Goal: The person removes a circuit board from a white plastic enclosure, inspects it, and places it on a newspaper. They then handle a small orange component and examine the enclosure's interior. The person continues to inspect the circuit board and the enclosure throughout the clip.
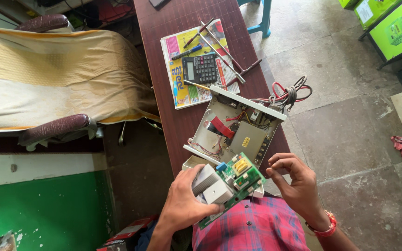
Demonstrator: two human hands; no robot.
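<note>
My left hand grips a green circuit board that carries a silver heat sink, a yellow part and a blue part. It holds the board tilted above my lap, at the near end of the brown table. My right hand hovers just right of the board with fingers curled and apart, holding nothing. Beyond the board lies an opened grey metal casing with red wiring inside.
A bundle of red and grey cables trails off the casing's right side. Farther up the table a black calculator, screwdrivers and metal rods rest on a newspaper. A cloth-covered armchair stands left; green boxes stand far right.
</note>
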